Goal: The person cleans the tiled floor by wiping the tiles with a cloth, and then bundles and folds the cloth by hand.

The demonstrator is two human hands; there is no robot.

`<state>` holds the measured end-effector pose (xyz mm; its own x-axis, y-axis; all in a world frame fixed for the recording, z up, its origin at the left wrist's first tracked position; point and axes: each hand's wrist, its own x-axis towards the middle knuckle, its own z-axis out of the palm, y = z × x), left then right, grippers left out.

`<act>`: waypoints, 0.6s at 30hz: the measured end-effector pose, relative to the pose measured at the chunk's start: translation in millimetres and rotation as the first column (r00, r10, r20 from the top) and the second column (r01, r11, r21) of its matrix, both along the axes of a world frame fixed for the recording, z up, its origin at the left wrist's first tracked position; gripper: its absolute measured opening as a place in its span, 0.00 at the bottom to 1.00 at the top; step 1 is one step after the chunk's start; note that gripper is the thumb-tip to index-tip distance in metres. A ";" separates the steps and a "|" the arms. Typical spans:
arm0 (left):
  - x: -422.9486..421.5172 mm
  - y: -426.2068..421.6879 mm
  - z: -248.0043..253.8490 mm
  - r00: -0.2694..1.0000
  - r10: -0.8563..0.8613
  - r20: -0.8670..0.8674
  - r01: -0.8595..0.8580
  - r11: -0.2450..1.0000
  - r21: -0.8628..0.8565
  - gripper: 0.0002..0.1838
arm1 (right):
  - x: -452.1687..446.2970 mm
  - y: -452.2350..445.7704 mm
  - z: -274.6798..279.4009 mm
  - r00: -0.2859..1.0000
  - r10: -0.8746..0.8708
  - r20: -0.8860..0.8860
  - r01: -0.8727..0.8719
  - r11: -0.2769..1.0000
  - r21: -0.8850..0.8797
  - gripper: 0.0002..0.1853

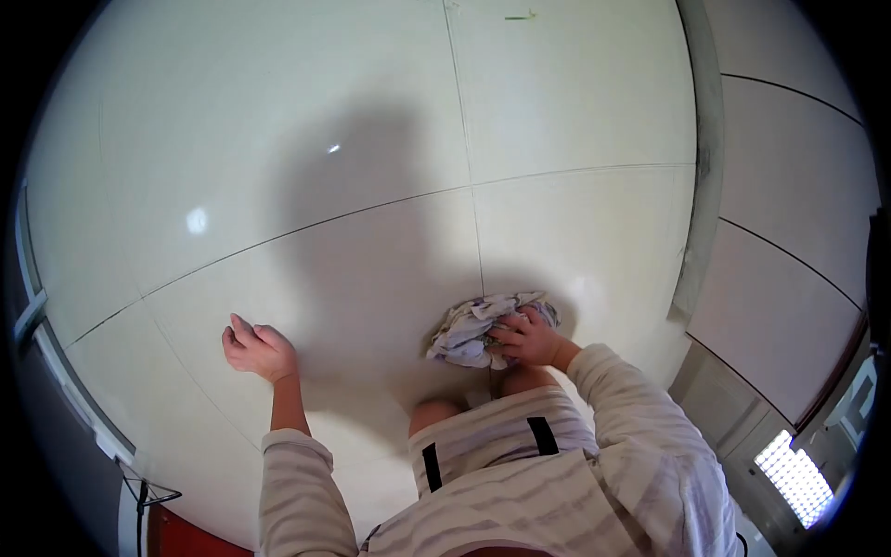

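Cloth [464,332] crumpled under right hand [527,340].

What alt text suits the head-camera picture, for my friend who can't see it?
A person's right hand lies on a crumpled patterned cloth on a pale tiled floor. The left hand, loosely curled, is apart from the cloth.

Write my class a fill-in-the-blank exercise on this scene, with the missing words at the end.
1. The ____ hand touches the cloth; the other hand does not.
2. The cloth lies on the tiled ____.
3. The sleeves are patterned with ____.
4. In front of the person, the light leaves a dark ____.

Missing words: right; floor; stripes; shadow.
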<state>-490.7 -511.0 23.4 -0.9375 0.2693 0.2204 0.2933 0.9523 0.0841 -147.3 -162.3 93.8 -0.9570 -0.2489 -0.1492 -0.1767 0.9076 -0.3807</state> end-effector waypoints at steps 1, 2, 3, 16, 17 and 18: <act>3.7 0.7 2.6 0.999 0.025 0.024 -0.025 0.999 -0.024 0.26 | 0.7 8.5 2.7 0.998 0.051 0.025 -0.051 0.999 -0.016 0.26; 3.2 1.8 4.5 0.998 0.059 0.039 -0.057 0.998 -0.040 0.25 | -7.6 21.9 4.1 0.993 0.110 0.040 -0.109 0.994 -0.025 0.25; 1.5 1.3 4.4 0.998 0.056 0.042 -0.054 0.998 -0.041 0.25 | -16.4 39.1 -0.4 0.994 0.101 0.047 -0.101 0.995 0.009 0.25; -7.0 1.5 8.5 0.999 0.047 0.011 -0.047 0.998 -0.031 0.25 | -286.3 228.1 15.8 0.849 -0.356 -0.390 0.371 0.928 -0.039 0.26; -4.5 2.2 9.5 0.998 0.057 0.008 -0.057 0.998 -0.023 0.25 | -281.5 222.7 28.8 0.733 -0.477 -0.486 0.441 0.876 -0.195 0.24; -4.3 -1.8 7.2 0.999 0.049 0.013 -0.048 0.999 -0.018 0.25 | -267.4 220.1 41.0 0.659 -0.593 -0.464 0.481 0.806 -0.346 0.23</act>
<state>-495.0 -512.8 30.6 -0.9523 0.2272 0.2036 0.2458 0.9667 0.0710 -414.8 57.8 134.8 -0.8363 0.3658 0.4084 0.0996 0.8339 -0.5429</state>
